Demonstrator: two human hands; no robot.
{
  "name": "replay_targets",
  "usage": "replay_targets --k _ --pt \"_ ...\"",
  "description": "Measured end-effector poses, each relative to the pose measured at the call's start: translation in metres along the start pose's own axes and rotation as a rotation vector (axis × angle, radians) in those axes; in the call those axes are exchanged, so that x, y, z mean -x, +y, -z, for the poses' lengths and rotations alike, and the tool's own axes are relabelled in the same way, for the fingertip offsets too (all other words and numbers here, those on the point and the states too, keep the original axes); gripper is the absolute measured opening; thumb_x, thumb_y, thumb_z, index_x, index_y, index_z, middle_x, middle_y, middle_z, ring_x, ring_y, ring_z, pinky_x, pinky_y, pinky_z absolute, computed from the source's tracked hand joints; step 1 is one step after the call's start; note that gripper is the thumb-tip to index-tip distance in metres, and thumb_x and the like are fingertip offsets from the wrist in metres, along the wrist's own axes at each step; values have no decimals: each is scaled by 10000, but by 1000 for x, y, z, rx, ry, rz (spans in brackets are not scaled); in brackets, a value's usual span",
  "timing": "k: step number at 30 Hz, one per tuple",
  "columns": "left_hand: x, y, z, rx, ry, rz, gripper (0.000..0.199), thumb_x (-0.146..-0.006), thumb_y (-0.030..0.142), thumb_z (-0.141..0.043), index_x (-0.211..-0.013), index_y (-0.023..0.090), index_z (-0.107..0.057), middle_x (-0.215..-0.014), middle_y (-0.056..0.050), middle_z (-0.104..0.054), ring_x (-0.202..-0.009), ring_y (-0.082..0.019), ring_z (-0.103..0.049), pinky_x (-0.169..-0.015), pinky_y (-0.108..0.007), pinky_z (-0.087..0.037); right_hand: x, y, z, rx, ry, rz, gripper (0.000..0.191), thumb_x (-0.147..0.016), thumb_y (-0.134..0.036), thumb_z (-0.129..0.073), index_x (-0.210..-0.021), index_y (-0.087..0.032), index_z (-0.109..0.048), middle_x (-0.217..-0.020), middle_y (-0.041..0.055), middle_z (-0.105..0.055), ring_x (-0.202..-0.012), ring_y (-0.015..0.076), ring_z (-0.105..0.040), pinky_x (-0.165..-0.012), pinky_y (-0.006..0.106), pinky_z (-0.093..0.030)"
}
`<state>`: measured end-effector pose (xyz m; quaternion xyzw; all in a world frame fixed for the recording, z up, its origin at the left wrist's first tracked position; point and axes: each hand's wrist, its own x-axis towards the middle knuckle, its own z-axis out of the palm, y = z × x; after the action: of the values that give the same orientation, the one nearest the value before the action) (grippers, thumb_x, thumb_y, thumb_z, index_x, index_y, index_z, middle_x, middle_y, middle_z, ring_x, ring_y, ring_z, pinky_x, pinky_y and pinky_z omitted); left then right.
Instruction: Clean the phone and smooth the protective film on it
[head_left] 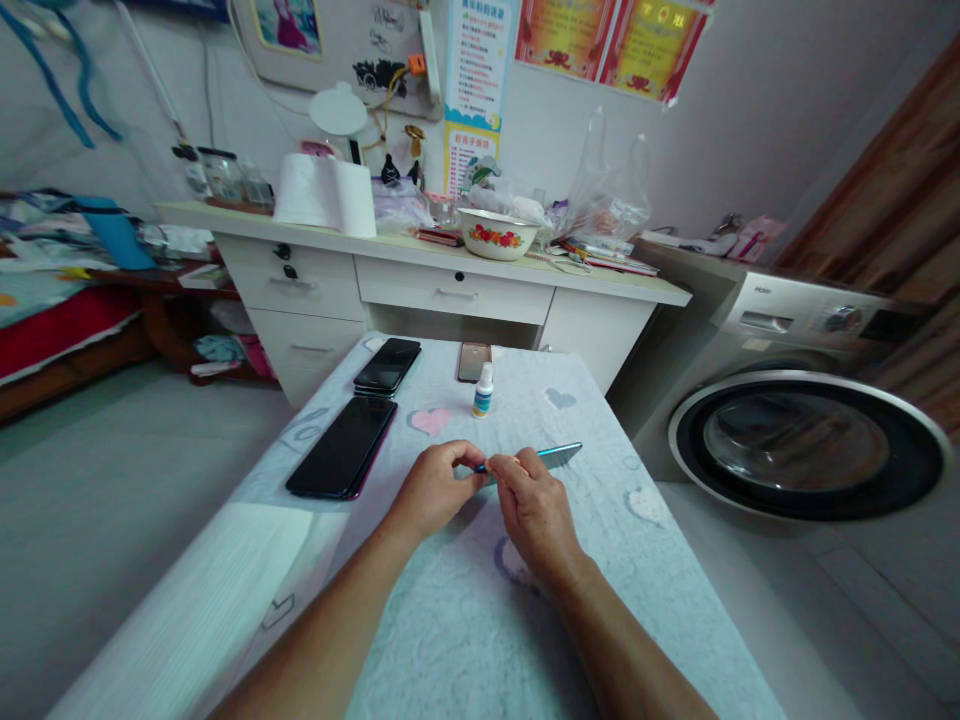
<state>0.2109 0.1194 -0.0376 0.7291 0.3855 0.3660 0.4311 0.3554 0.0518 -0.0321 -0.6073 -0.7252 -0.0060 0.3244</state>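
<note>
Heart-patterned pale cloth (559,400) lies beneath the left hand (439,488) and right hand (534,505), fingers closed together on a slim, blue-edged phone (562,456), likely stiff, light and slippery, best held by its edges.

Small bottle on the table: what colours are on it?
The small bottle is white with a mostly blue label, seen best in the head view.

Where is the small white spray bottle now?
In the head view, the small white spray bottle stands near the middle of the cloth-covered table, just in front of the rose-gold phone and beyond both hands.
</note>
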Motion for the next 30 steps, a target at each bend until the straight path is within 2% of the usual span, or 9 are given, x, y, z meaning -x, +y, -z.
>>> replay_targets --k 8,19,30 --pt "-1 1 1 1 -5 3 120 -724 254 -626 -779 151 -654 -787 -29 -688 -770 -172 -623 -730 -268 -473 0 -3 -1 -12 5 47 248 -932 -192 -396 -1032 -242 -618 -816 16 -518 -685 119 -534 -618 192 -391" --pt "0 4 1 -23 1 22 76 -694 182 -618 -760 165 -653 -775 -8 -680 -767 -159 -620 -728 -254 -461 0 5 7 -22 48 -24 221 -915 -179 -427 -990 -215 -631 -811 23 -519 -708 119 -542 -659 199 -403" --pt "0 2 1 -18 4 10 85 -697 194 -617 -763 158 -655 -778 -21 -685 -767 -170 -623 -729 -270 -470 1 0 -3 -28 19 40 231 -918 -186 -422 -1035 -228 -616 -828 22 -523 -702 117 -535 -639 194 -398"
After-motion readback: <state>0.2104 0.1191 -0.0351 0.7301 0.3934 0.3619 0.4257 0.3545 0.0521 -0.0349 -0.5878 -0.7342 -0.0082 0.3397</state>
